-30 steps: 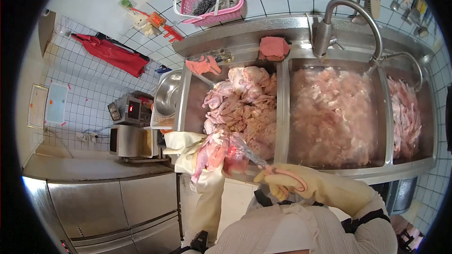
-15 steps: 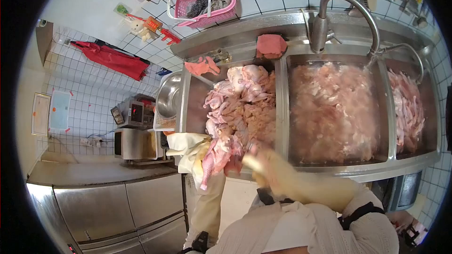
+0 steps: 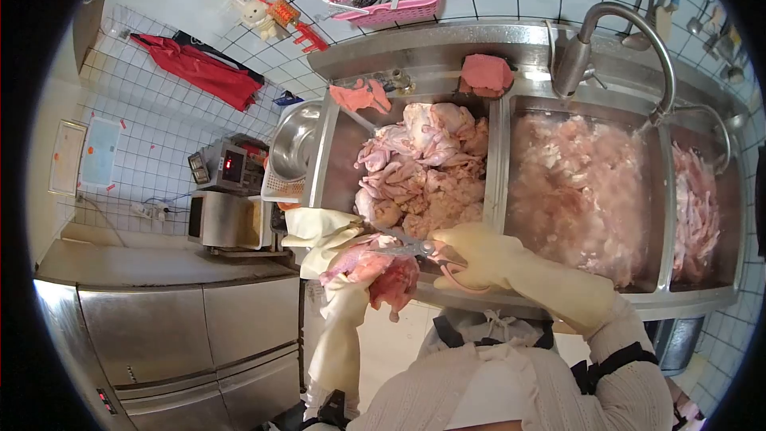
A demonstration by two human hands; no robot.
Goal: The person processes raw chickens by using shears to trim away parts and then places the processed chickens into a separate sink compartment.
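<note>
Over the front edge of the left sink basin, my left hand (image 3: 325,241), in a cream rubber glove, is closed on a raw chicken (image 3: 357,262). A dark red piece (image 3: 394,281) hangs from the bird's right side. Also gloved, my right hand (image 3: 477,254) grips a pair of scissors (image 3: 413,248) with pinkish handles. Its blades point left and lie against the top of the chicken; how deep they reach cannot be made out. Behind both hands, several whole raw birds (image 3: 435,124) and yellowish pieces (image 3: 447,199) are heaped in the basin.
Cut meat in water (image 3: 578,191) fills the middle basin, under a steel faucet (image 3: 573,65). Long pale pieces (image 3: 692,211) lie in the right basin. Pink cloths (image 3: 487,74) rest on the back ledge. A steel bowl (image 3: 294,142) stands left of the sink.
The scissors, blurred before at my right hand, now show clearly with their blades at the chicken. The chicken has turned in my left hand. The whole view has shifted slightly.
</note>
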